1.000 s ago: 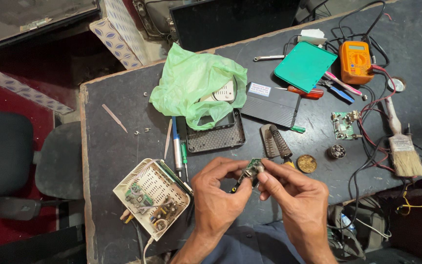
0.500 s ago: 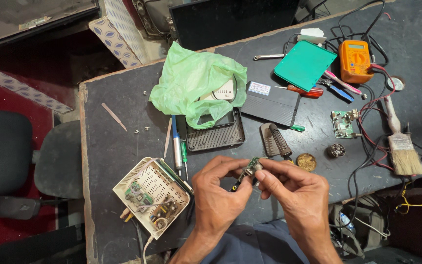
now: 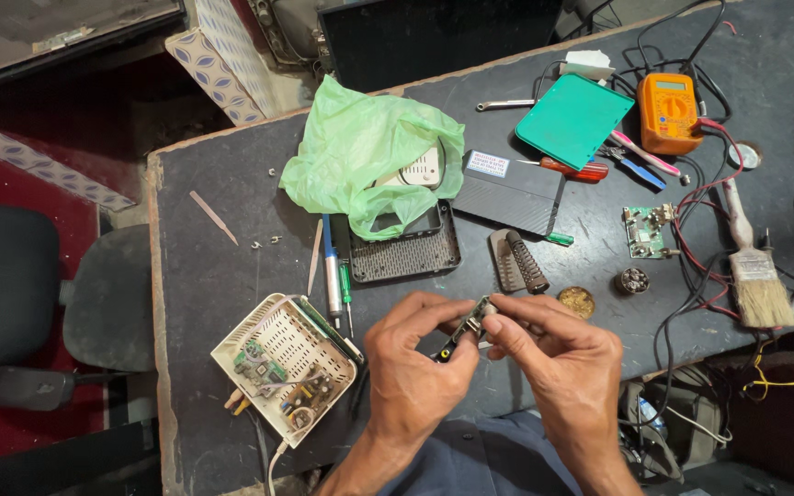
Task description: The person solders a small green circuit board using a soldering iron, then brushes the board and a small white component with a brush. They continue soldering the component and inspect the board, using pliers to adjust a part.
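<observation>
At lower centre of the frame, left hand [image 3: 415, 367] and right hand [image 3: 558, 354] pinch opposite ends of a small circuit board [image 3: 470, 323], its long axis slanting upper right, above the dark tabletop [image 3: 213, 266], both hands equally near

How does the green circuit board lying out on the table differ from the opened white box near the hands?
The green circuit board is small, bare and lies among wires to the right. The opened white box is larger, sits left of the left hand, and holds its boards inside a perforated shell. Both rest untouched on the dark table, showing electronic parts.
</observation>
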